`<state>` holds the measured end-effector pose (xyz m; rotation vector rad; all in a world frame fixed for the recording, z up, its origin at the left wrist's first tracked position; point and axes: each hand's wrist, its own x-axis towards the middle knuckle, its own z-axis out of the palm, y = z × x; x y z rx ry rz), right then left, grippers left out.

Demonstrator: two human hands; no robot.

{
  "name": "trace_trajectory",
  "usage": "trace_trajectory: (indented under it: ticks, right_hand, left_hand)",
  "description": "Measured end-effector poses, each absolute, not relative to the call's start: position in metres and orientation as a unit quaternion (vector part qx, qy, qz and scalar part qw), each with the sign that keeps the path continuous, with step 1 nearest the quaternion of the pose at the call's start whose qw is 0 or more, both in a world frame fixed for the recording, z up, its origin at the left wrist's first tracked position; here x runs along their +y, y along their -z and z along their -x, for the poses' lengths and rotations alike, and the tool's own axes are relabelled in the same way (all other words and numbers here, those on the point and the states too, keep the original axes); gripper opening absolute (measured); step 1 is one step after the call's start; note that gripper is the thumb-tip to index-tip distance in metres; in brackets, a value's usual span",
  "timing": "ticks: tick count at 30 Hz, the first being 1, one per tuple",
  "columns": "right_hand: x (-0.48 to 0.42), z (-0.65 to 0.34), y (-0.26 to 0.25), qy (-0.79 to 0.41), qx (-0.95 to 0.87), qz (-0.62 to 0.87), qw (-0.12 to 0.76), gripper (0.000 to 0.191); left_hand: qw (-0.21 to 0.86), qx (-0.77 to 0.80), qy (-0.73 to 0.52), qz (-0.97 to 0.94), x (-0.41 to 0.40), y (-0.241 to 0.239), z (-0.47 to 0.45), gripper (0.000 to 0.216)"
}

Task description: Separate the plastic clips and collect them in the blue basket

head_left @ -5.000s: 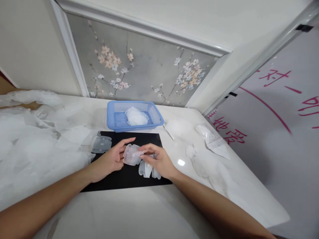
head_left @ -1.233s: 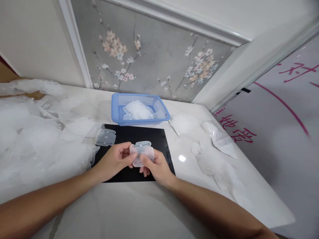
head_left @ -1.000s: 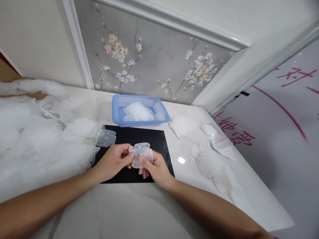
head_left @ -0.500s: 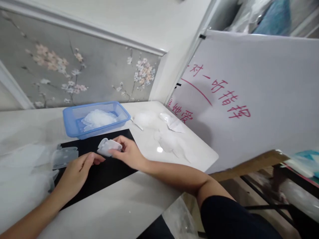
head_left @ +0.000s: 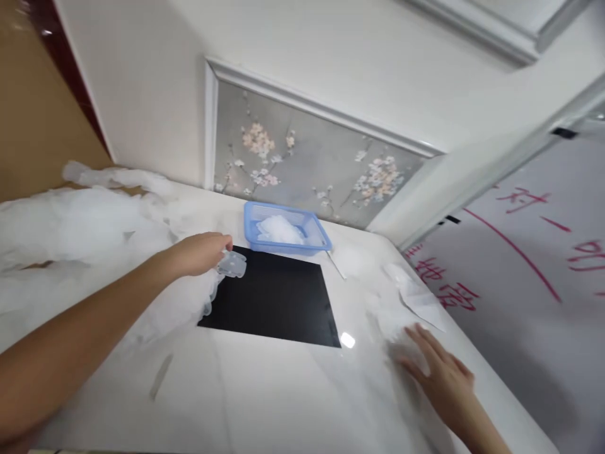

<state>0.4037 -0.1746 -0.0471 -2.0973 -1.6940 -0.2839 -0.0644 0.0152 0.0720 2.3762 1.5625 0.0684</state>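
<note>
My left hand (head_left: 203, 253) is at the upper left edge of a black mat (head_left: 283, 299). Its fingers are bent together over a small translucent plastic piece (head_left: 232, 265), which shows just below the fingertips; their exact grip is partly hidden. On the right side of the table, my right hand (head_left: 442, 375) is open, thumb and fingers apart, holding nothing. It hovers by a blurred heap of thin whitish translucent pieces (head_left: 390, 315).
Behind the mat stands a blue plastic basket (head_left: 288, 247) with whitish translucent pieces inside. A thin white stick (head_left: 336, 265) lies beside it. A large translucent heap (head_left: 94, 230) covers the table's left side. A whiteboard (head_left: 520, 328) with red writing borders the right edge.
My right hand has moved right, away from the mat, and let go of the whitish translucent piece it held. My left hand has moved to the plastic piece at the mat's left edge. The view has swung left.
</note>
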Motion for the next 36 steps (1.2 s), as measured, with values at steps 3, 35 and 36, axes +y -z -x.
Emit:
trace_trajectory:
  ticks: [3,35,36]
  right_hand:
    - [-0.16,-0.377,0.034,0.125,-0.587,0.756,0.26,0.053]
    - [-0.017,-0.238,0.031,-0.662,-0.495,0.367,0.427,0.031]
    - [-0.018,-0.239,0.032,-0.666,-0.492,0.36,0.429,0.035]
  left_hand:
    - [0.152,0.542,0.022,-0.826,0.013,-0.071,0.07,0.032]
    - [-0.052,0.475,0.001,-0.879,0.014,-0.03,0.039,0.046]
    - [-0.069,0.476,0.01,-0.877,0.011,-0.027,0.037,0.048]
